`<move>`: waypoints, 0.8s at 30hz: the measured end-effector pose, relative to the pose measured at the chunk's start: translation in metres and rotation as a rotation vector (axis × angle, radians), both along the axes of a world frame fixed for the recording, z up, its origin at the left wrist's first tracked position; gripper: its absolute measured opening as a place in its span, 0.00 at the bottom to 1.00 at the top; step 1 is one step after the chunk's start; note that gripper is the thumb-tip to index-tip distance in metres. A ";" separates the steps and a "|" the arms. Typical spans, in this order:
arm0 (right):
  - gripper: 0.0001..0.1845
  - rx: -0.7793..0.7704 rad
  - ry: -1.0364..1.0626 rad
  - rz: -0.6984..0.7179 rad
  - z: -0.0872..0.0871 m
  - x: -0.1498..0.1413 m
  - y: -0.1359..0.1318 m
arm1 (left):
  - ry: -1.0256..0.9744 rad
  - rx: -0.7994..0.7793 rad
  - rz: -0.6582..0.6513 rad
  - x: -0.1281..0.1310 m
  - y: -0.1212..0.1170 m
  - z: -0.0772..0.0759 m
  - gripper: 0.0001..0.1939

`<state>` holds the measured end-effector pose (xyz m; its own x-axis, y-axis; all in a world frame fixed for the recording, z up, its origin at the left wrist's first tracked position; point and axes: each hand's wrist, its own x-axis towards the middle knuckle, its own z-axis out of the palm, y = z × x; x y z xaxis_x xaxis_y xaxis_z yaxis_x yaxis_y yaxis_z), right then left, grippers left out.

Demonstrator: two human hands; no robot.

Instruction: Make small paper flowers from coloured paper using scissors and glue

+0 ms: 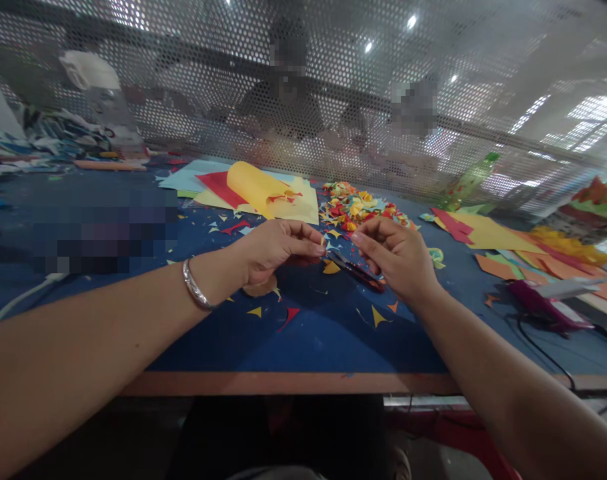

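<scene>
Head camera: Two bare hands work above a blue table (303, 350) strewn with cuttings. The left hand (271, 245) has its grip clamped on a small pale-yellow paper scrap (323, 242), held out at the fingertips toward 3 o'clock. Opposite, the right hand (401, 257) curls its fingers toward 9 o'clock; whether its grip meets or holds anything, one cannot tell. Scissors (362, 275) lie between them on the table. From the hands, a heap of colored snippets (358, 205) sits at 1 o'clock, a curled yellow sheet (256, 187) at 10, a green bottle (467, 181) at 2.
</scene>
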<state>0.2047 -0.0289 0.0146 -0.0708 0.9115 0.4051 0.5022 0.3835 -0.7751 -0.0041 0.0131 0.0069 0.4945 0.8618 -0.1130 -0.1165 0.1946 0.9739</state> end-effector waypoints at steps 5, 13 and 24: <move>0.10 0.036 -0.322 -0.034 0.000 0.009 0.005 | 0.017 0.067 0.135 -0.003 0.007 -0.002 0.08; 0.09 -0.184 -0.659 0.024 0.000 0.018 0.011 | -0.037 0.155 0.244 -0.003 0.012 -0.004 0.10; 0.06 -0.176 -0.826 0.057 -0.004 0.020 0.014 | -0.007 0.072 0.180 -0.002 0.008 -0.005 0.11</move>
<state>0.2252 -0.0144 0.0102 -0.3296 0.9425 0.0552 0.9172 0.3335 -0.2182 -0.0061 0.0209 0.0022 0.3322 0.9421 -0.0447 -0.1498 0.0995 0.9837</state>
